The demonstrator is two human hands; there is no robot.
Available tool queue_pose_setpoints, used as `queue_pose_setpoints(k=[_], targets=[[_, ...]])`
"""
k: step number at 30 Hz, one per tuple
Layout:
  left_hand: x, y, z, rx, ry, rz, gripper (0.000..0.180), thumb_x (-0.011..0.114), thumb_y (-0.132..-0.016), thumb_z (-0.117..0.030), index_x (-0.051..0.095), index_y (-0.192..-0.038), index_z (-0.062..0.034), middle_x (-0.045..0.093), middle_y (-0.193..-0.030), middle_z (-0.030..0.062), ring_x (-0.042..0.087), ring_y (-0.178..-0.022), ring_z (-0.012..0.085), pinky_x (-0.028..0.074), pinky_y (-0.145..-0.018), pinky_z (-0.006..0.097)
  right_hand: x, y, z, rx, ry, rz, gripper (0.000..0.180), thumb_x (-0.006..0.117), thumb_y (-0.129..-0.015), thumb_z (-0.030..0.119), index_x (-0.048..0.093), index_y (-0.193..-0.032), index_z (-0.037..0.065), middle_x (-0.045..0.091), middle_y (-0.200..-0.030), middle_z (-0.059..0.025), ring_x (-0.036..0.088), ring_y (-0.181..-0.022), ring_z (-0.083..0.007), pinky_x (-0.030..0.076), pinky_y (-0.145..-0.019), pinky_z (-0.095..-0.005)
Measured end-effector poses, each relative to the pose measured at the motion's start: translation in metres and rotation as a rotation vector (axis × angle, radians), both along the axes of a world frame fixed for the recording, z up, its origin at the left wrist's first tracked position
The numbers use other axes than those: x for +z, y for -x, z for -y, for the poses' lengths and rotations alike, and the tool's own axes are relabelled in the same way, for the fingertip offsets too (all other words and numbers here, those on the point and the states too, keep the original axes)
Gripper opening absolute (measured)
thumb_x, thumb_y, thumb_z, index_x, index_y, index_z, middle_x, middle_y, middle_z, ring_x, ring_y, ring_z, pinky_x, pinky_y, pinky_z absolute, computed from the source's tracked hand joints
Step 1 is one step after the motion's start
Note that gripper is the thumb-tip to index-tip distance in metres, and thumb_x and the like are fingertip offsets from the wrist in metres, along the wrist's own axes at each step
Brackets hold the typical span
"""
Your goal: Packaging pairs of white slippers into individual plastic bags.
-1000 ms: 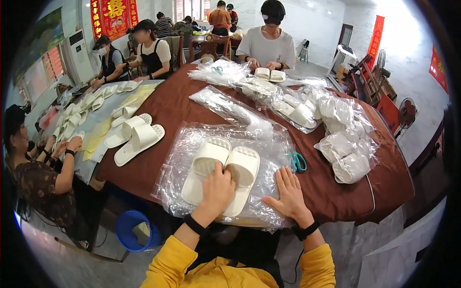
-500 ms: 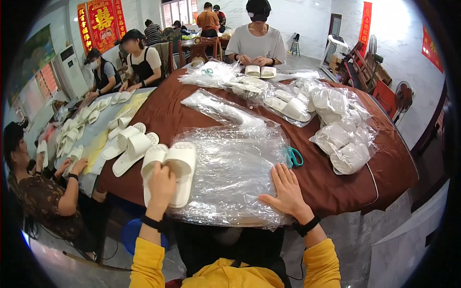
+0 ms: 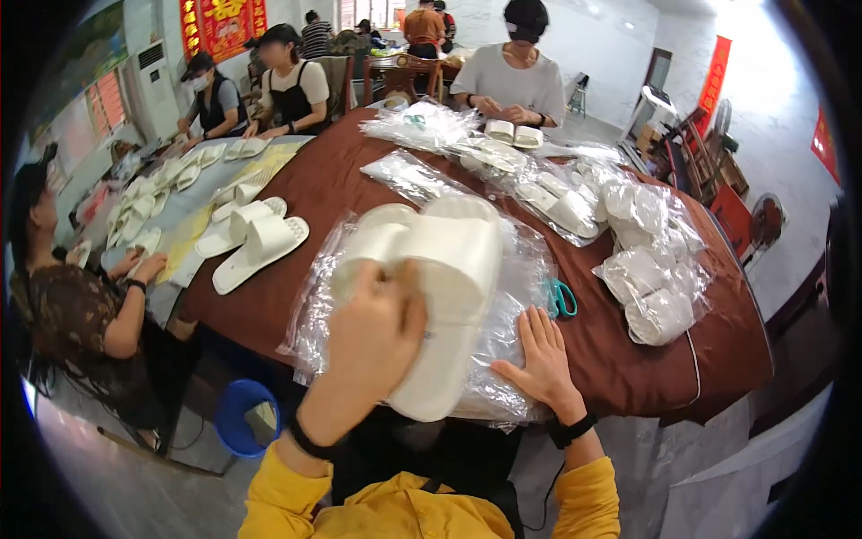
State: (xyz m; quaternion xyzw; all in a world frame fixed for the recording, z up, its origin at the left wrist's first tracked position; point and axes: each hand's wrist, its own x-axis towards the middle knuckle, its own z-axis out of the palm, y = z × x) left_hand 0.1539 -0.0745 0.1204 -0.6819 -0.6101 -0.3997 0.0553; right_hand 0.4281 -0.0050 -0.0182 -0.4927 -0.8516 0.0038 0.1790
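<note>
A pair of white slippers [image 3: 447, 269] is gripped in my left hand [image 3: 373, 346], its fingers closed around the inner edges by the straps. The pair is raised over clear plastic bags [image 3: 319, 310] stacked at the table's near edge, and hides part of them. My right hand [image 3: 544, 364] lies flat on the right side of the bags, fingers stretched and thumb out. Beside its fingertips are teal-handled scissors [image 3: 563, 298], their blades out of sight. To the left, another white slipper pair [image 3: 260, 247] rests on the brown cloth.
Bagged slippers [image 3: 651, 287] are heaped along the right of the brown-covered table [image 3: 242, 319]. Across it a person [image 3: 512, 76] handles slippers. On the left, people work at a side table with rows of slippers [image 3: 148, 202]. A blue bin [image 3: 242, 418] stands on the floor.
My left hand has lifted the slipper pair off the table's left part and carried it right, above the bags. The right hand stays flat on the bags. The view has shifted slightly.
</note>
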Motion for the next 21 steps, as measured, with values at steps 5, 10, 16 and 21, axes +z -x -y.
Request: queue_pose_setpoints(k=[5,10,16,21], targets=[[-0.096,-0.027,-0.033,0.021,0.265,-0.107,0.032,0.064,-0.088,-0.026,0.063,-0.101,0.0036,0.055,-0.105,0.0198,0.064,-0.084,0.0374,0.053,-0.07,0.047,0.004,0.003,0.002,0.016,0.006,0.001,0.098,0.06,-0.083,0.066,0.036,-0.145,-0.007,0.031,-0.153,-0.0276,0.023,-0.145,-0.0407,0.016,-0.118,-0.0491],[-0.127,-0.027,-0.036,-0.061,0.093,-0.076,0.03,0.065,-0.087,-0.024,0.064,-0.102,0.0013,0.055,-0.105,0.0181,0.064,-0.081,0.0367,0.054,-0.066,0.045,0.005,0.002,0.0,0.011,0.038,0.029,0.098,0.059,-0.085,0.066,0.034,-0.146,-0.006,0.029,-0.154,-0.0278,0.022,-0.145,-0.0412,0.016,-0.118,-0.0497],[-0.122,-0.011,-0.035,-0.185,0.003,-0.115,0.029,0.067,-0.085,-0.024,0.065,-0.106,-0.0044,0.055,-0.103,0.0136,0.055,-0.097,0.0302,0.046,-0.086,0.044,0.009,-0.01,-0.004,0.02,0.157,0.057,0.097,0.056,-0.087,0.065,0.03,-0.148,-0.006,0.025,-0.156,-0.0279,0.018,-0.147,-0.0421,0.013,-0.119,-0.0499],[-0.126,0.006,-0.027,-0.197,0.087,-0.05,0.04,0.068,-0.084,-0.029,0.066,-0.12,-0.0115,0.049,-0.106,0.0153,0.046,-0.104,0.0353,0.033,-0.099,0.052,0.073,-0.018,-0.035,0.187,0.393,0.026,0.052,0.059,-0.096,0.039,0.057,-0.13,0.0,0.055,-0.133,-0.0266,0.055,-0.121,-0.0395,0.045,-0.102,-0.0428]])
